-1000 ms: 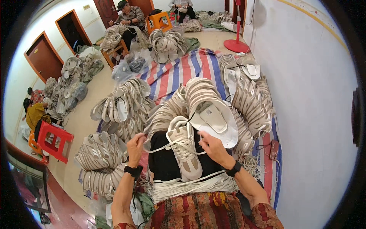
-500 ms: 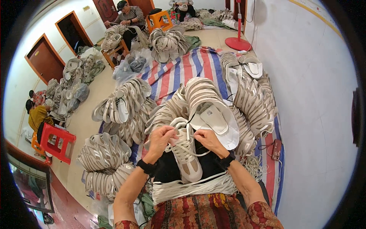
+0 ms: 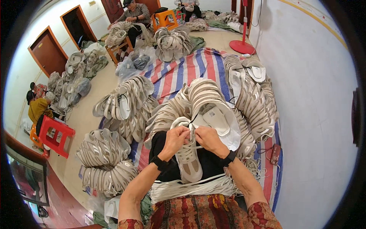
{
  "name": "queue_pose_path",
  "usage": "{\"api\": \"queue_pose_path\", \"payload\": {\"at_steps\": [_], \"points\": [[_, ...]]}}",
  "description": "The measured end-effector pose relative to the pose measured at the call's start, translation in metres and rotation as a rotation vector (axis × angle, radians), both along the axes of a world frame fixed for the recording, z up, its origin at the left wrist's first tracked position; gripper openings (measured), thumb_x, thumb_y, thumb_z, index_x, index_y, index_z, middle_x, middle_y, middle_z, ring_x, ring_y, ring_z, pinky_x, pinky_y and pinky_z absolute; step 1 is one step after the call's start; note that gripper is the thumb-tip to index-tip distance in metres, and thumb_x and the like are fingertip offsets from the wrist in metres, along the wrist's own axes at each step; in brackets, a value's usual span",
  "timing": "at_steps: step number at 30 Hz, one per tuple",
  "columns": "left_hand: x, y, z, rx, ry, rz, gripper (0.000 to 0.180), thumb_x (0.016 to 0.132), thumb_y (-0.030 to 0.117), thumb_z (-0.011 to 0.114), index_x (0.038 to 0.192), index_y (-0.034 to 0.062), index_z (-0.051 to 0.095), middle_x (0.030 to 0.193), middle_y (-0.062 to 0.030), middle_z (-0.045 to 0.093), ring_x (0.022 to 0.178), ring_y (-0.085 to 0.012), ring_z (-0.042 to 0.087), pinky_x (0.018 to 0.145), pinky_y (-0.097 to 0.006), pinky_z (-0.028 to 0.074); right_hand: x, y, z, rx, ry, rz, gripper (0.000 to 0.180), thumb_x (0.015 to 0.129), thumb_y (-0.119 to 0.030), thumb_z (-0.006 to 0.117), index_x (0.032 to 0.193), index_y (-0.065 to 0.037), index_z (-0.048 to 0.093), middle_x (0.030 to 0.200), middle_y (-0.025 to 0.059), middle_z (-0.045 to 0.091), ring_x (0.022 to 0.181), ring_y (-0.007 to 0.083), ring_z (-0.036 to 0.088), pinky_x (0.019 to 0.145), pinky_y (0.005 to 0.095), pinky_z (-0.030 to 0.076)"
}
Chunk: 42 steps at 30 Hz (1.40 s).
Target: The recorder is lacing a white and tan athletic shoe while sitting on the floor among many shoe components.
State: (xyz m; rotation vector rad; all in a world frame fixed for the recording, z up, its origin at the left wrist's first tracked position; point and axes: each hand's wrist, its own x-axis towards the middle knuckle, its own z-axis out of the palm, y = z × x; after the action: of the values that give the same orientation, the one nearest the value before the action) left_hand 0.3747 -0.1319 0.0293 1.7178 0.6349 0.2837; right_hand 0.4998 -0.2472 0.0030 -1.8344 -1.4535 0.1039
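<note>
A beige and cream sneaker [image 3: 189, 168] rests on my dark-trousered lap, toe toward me. White lace runs in crossed rows up its front. Over the shoe's top opening my left hand [image 3: 177, 142] and my right hand [image 3: 209, 139] come nearly together, both closed in a pinch on the shoelace [image 3: 191, 133] near the top eyelets. The fingertips partly hide the lace there. Across my lap, below the toe, lies a thick bundle of loose white laces [image 3: 194, 189]. Just beyond the shoe stands a curved row of nested shoe uppers [image 3: 207, 91], with a black tie at its near end.
More stacked uppers lie at left [image 3: 105, 150] and right [image 3: 257, 103] on a striped sheet [image 3: 179, 76]. A small red-brown box [image 3: 273, 154] sits near the right wall. Red stool [image 3: 56, 135], red stand base [image 3: 242, 47] and seated people [image 3: 133, 15] are farther off.
My hands have drawn together over the top of the shoe, where they were apart before. The loose lace loop at the shoe's right side has shrunk from view. The view has shifted slightly.
</note>
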Motion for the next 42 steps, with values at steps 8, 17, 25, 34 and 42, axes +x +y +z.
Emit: {"api": "queue_pose_path", "payload": {"at_steps": [8,17,25,34,42], "points": [[-0.002,-0.003,-0.008,-0.092,-0.142,0.077,0.015,0.085,0.011,0.055,0.089,-0.0020,0.062,0.070,-0.0040,0.062,0.057,-0.0078,0.058,0.051,-0.021,0.048,0.014,0.003,-0.009,-0.338,1.058,-0.008,0.013,0.074,-0.011,0.055,0.075,-0.001,0.062,0.054,0.0071,0.052,0.048,0.0104,0.045,0.047,0.0305,0.037],[-0.015,0.007,-0.002,-0.039,-0.241,0.218,0.017,0.086,0.008,0.054,0.095,-0.0039,0.062,0.077,-0.0078,0.064,0.059,-0.0113,0.061,0.052,-0.022,0.050,0.004,0.000,0.001,-0.195,0.788,0.024,0.018,0.079,-0.017,0.059,0.081,0.000,0.063,0.062,0.0041,0.058,0.055,0.0099,0.056,0.046,0.0251,0.043],[-0.076,0.030,-0.033,-0.354,-0.206,0.251,0.009,0.086,0.006,0.050,0.085,-0.0013,0.055,0.074,-0.0069,0.059,0.062,-0.0130,0.060,0.046,-0.023,0.050,-0.042,0.032,0.027,0.181,0.178,0.113,0.015,0.078,-0.008,0.057,0.090,0.000,0.059,0.080,0.0146,0.056,0.072,0.0289,0.054,0.065,0.0335,0.044],[-0.089,0.029,-0.049,-0.495,-0.196,0.063,0.012,0.089,0.013,0.049,0.088,0.0013,0.050,0.074,-0.0056,0.059,0.059,-0.0111,0.060,0.042,-0.020,0.045,-0.057,0.048,0.028,-0.162,0.264,0.173,0.012,0.074,-0.009,0.055,0.082,-0.002,0.061,0.068,0.0113,0.056,0.061,0.0219,0.054,0.058,0.0310,0.042],[-0.087,0.026,-0.045,-0.226,-0.093,0.176,0.011,0.084,0.010,0.051,0.080,0.0001,0.053,0.060,-0.0072,0.058,0.049,-0.0142,0.056,0.042,-0.026,0.042,-0.061,0.052,0.025,-0.122,0.076,0.240,0.017,0.076,-0.007,0.058,0.091,-0.002,0.063,0.072,0.0094,0.060,0.061,0.0154,0.054,0.057,0.0264,0.043]]}}
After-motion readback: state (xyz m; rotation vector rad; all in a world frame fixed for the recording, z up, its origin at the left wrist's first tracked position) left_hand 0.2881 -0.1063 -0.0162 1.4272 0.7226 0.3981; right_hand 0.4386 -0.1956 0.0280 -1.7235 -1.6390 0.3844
